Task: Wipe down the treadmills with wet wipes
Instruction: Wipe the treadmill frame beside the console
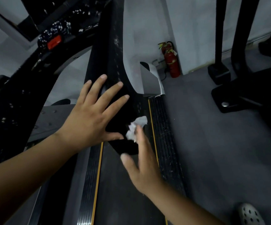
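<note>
Slippage is the risk: your right grip (143, 163) is open, its straight fingers only pressing the crumpled wet wipe (137, 125) against the lower end of the treadmill's black handrail (115, 54), thumb well clear. Blur suggests a fast stroke, so the wad could drop off the handrail. Your left grip (86, 120), open too, lies flat on the handrail above the wipe.

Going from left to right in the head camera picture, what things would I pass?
You pass the red button → left hand → wet wipe → fire extinguishers → shoe.
</note>
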`<state>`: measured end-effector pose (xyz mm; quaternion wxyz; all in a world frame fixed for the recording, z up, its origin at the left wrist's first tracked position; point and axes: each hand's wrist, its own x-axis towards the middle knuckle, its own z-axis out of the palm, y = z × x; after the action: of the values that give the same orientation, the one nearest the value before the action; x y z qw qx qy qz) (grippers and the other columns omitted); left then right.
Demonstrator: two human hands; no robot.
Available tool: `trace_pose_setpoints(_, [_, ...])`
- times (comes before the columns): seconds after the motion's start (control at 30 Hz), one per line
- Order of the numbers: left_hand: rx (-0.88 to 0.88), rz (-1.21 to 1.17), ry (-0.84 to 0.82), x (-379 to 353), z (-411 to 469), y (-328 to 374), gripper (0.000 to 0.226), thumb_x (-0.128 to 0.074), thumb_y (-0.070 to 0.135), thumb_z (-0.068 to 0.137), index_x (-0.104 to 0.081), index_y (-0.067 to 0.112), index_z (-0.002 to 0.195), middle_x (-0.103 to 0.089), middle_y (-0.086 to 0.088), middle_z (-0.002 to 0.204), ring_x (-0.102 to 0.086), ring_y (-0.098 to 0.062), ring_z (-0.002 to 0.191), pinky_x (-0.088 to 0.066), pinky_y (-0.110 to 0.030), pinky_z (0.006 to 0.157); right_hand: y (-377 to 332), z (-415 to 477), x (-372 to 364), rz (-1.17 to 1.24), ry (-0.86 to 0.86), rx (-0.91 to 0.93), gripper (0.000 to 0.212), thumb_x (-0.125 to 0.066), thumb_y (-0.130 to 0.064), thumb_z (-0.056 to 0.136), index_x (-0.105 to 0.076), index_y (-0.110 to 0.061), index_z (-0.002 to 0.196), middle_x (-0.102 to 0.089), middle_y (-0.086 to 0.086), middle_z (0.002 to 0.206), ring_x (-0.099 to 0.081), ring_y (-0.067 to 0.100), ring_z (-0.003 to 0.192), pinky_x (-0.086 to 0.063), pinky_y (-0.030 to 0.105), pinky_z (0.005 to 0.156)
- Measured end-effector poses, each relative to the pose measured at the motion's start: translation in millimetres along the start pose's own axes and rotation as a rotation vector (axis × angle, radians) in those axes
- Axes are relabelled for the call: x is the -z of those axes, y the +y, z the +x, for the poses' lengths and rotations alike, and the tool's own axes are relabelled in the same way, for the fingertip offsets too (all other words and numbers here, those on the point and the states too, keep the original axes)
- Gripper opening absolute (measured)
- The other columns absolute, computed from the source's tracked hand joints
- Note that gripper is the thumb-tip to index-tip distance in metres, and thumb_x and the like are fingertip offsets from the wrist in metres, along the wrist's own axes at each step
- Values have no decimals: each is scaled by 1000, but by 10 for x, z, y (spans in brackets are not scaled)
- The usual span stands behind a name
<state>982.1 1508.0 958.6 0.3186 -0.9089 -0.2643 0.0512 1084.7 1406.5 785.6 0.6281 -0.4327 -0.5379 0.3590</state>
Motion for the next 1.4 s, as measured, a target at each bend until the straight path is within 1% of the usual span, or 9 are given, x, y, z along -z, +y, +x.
trace_pose_setpoints(0.17, [-76,-44,-41,117,138,-165,107,-51,82,77,-40,4,151,-30,-16,162,-22,-42,150,-27,-63,116,-278,387,-8,7,-24,74,81,-34,-62,99,-16,-12,160,-11,-1,169,-10,10,155,-18,29,124])
trace_pose_setpoints(0.27, [-76,-107,-69,153,213,-242,114,-50,84,75,-35,3,154,-25,-16,164,-18,-37,152,-26,-61,118,-36,155,-43,-6,-11,75,79,-35,-62,100,-15,-13,159,-12,0,169,-12,12,155,-20,32,124])
trace_pose_setpoints(0.4, [-59,-152,-78,149,225,-226,114,-51,84,73,-32,8,156,-22,-14,165,-14,-37,154,-21,-62,119,108,430,4,-22,-79,-285,99,-28,-85,84,0,-29,161,-1,-11,169,1,-4,150,-13,28,125])
trace_pose_setpoints(0.6, [-57,-144,-61,126,227,-212,120,-65,80,66,-33,5,155,-23,-16,164,-16,-39,152,-21,-63,118,91,245,72,51,-156,-110,91,-25,-82,89,1,-29,158,5,-12,169,4,0,153,-7,28,125])
trace_pose_setpoints(0.77, [-52,-150,-76,140,233,-209,118,-62,81,69,-33,6,155,-25,-16,164,-17,-39,152,-20,-63,119,99,555,84,104,-97,-308,111,-18,-97,75,-4,-27,161,-2,-13,168,0,-5,151,-11,38,127])
trace_pose_setpoints(0.97, [-46,-161,-63,115,229,-203,118,-59,83,69,-34,6,155,-25,-15,164,-16,-38,152,-19,-62,119,-17,284,56,121,-96,-87,91,-21,-81,91,-13,-23,160,-8,-10,168,-7,0,153,-12,29,125])
trace_pose_setpoints(1.1, [-29,-162,-66,139,228,-193,122,-63,80,66,-31,6,156,-21,-15,165,-15,-38,153,-18,-60,120,34,368,24,168,-36,-288,106,-24,-93,79,-13,-27,161,-13,-14,167,-12,-4,151,-18,39,125])
trace_pose_setpoints(1.23, [-21,-177,-43,127,228,-186,118,-60,79,73,-27,3,157,-12,-18,166,-11,-38,154,-22,-62,119,-371,699,65,221,1,-62,97,-29,-86,84,-32,-18,154,-34,-12,159,-31,-1,145,-31,22,115])
trace_pose_setpoints(1.4, [-20,-171,-35,106,222,-200,129,-67,82,68,-23,-1,156,-9,-21,167,-10,-38,154,-27,-64,116,-277,449,-4,159,-13,-28,86,-30,-79,91,-23,-26,158,-17,-15,164,-18,-6,148,-20,12,116])
